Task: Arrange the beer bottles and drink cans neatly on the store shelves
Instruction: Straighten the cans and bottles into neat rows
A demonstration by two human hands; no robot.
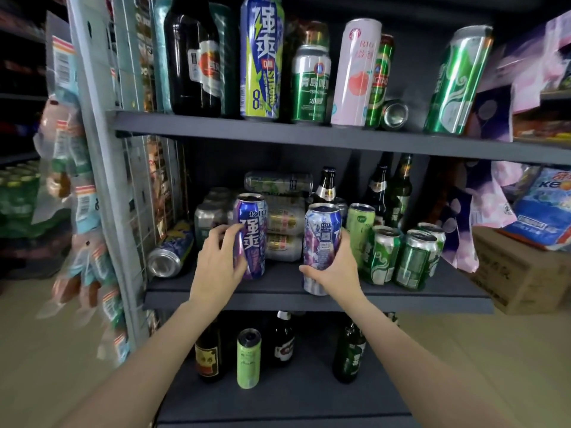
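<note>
Two tall cans are held at the front of the dark grey metal middle shelf — both upright. Left hand curls its fingers round the purple aluminium can; right hand wraps the pale violet-and-silver can, just beside green beer cans.

Only the person's two forearms and hands show, coming into view from the bottom edge. Both forearms are bare along their whole visible length, with no sleeve or cuff reaching into view. The left hand and the right hand are bare as well, slender, with short, plain fingernails, and no glove, ring, watch or band shows on the fingers or wrists.
</note>
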